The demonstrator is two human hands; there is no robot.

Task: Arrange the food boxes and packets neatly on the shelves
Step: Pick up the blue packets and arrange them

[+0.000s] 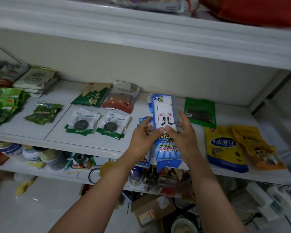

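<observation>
Fingers (pixel 183 117) of both hands curl round blue-white packet (pixel 164 113), thumbs on its face: left hand (pixel 141 140) on left edge, right hand (pixel 185 138) on right edge. Packet lies lengthwise over middle shelf (pixel 57 129), near end overhanging front edge, atop 1 similar packet (pixel 143 122); yellow bag (pixel 223 147) near, right.

My one camera sits on my head, close before the middle shelf (pixel 32 129), facing forward and down across it from its front edge to the back wall (pixel 158 68), beneath the upper shelf (pixel 141 34).
</observation>
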